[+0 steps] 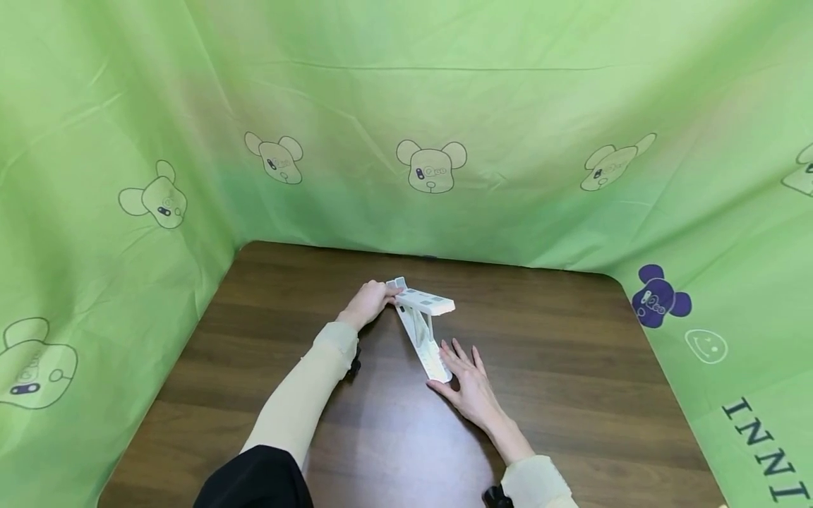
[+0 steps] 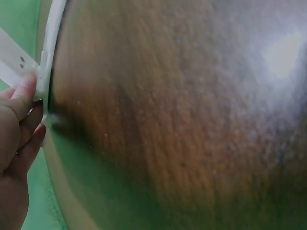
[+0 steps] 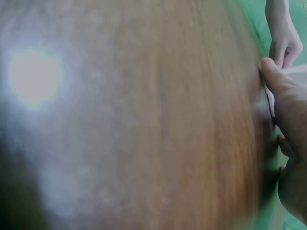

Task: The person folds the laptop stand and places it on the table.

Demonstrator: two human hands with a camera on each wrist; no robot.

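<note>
A white folding stand (image 1: pixel 419 335) sits on the brown table, its long base running from far left to near right. Its upper panel (image 1: pixel 425 302), with greyish patches, is raised on a thin strut above the base. At the far end my left hand (image 1: pixel 370 302) pinches the stand between thumb and fingers; the left wrist view shows the thumb (image 2: pixel 28 86) on the white edge. My right hand (image 1: pixel 471 388) touches the near end, thumb along the near edge and straight, spread fingers by the right side. The hand partly hides that end in the right wrist view.
The wood-grain table (image 1: pixel 571 409) has a bright glare patch near the front. A green curtain (image 1: pixel 508 85) printed with bear heads hangs along the back and both sides. Dark wrist straps (image 1: pixel 497 496) sit at both cuffs.
</note>
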